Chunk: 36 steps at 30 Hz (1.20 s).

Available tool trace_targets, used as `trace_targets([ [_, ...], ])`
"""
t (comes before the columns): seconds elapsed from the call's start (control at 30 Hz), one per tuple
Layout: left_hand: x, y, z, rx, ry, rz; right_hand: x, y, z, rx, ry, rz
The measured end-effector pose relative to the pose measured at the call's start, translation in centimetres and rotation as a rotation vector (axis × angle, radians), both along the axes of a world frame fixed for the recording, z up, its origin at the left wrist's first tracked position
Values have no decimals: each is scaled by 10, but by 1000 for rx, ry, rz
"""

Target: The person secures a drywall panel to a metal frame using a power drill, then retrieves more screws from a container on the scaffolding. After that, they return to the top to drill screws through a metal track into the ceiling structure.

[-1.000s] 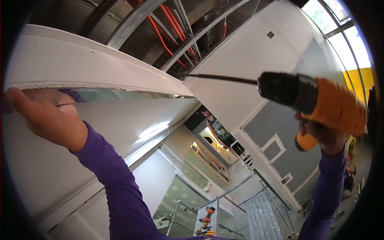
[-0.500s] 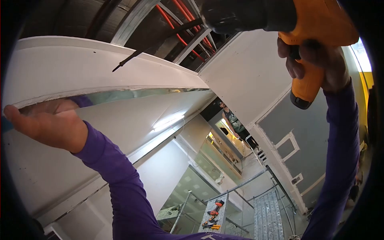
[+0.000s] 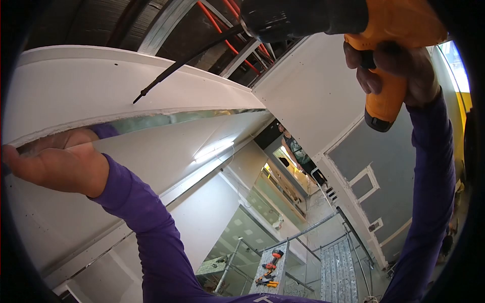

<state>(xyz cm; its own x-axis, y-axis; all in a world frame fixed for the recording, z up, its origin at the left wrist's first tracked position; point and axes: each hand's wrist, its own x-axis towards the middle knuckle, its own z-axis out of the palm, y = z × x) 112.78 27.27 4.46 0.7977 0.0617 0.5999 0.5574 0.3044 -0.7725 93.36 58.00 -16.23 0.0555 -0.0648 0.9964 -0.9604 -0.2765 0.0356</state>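
High at the right, my right hand (image 3: 399,70) is wrapped round the handle of an orange and black cordless drill (image 3: 399,22), fingers at the trigger. Its long dark bit (image 3: 177,68) points left and down, with the tip in front of a white panel (image 3: 197,83). On the left, my left hand (image 3: 60,169) reaches up palm-first with a digit stretched toward the view's edge. It lies against a shiny strip (image 3: 146,122) along the panel's lower edge, which mirrors the hand and purple sleeve. Some of its fingers are hidden.
Metal framing (image 3: 164,28) and red pipes (image 3: 217,28) show overhead. Below are scaffold planks (image 3: 336,270), rails, and a plank (image 3: 255,288) bearing a red and black drill (image 3: 273,260) and hand tools. A person (image 3: 298,151) stands farther back. A light tube (image 3: 214,149) glows.
The drill and my right hand have shifted slightly left in view, and the bit's tip sits lower and further left. My left hand has barely moved.
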Motion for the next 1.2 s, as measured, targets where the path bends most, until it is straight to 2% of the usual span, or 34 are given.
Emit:
trace_targets([
  [0.17,-2,-2,0,24,-7,-7,2,-4,2,-31,-40,10],
  [0.27,-5,-5,0,38,-20,-19,-4,-2,13,61,30,106],
  [0.33,-2,-9,4,54,-32,-32,9,1,26,61,-60,330],
  [0.4,-3,-13,4,75,-45,-47,26,-8,34,-21,-107,445],
  [0.5,-3,-14,4,103,-79,-80,11,7,42,67,-50,143],
  [0.7,2,10,-6,162,-174,-100,28,2,51,16,-112,172],
  [0.8,-7,-47,23,297,-99,70,30,2,53,16,-165,177],
  [0.9,-8,-50,22,439,71,326,32,-1,54,-14,-177,162],
  [0.97,-7,-37,12,394,84,277,33,1,58,6,-165,160],
  [1.0,-7,-27,9,290,23,131,32,2,57,9,-162,160],
  [1.07,-9,-21,9,215,-33,1,37,1,55,-15,-172,146],
  [1.2,-9,-17,9,259,-65,-57,39,-1,61,7,-176,136],
])
